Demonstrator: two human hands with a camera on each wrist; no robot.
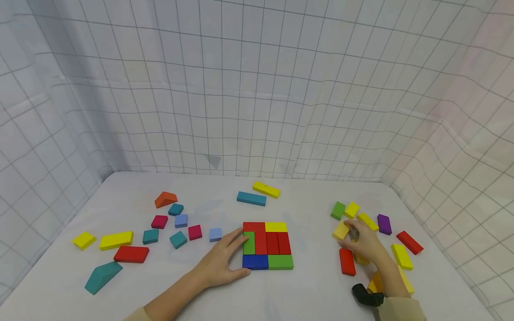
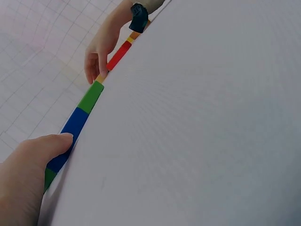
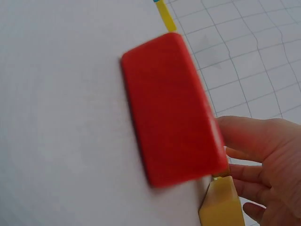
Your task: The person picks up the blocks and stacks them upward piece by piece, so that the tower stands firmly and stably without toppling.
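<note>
A pale yellow block (image 1: pixel 340 231) is found on the right side of the table (image 1: pixel 313 290), well apart from the flat rectangle of blocks (image 1: pixel 261 244) in the middle. By the right hand (image 1: pixel 364 242) it appears to be pinched at one end, between the thumb and the forefinger, which are bent and set only a little apart (in the right wrist view the contact is hidden by the red block (image 3: pixel 171 113)). The left hand (image 1: pixel 217 268) is spread loosely along the left edge of the rectangle; nothing is gripped by it, and the blue block (image 2: pixel 73 129) is touched by the thumb.

The pale yellow block is judged to be light, stiff and not fragile. Its faces look smooth, so some slipping could be expected. It is best taken by two opposite side faces, near the middle, with gentle pressure.
</note>
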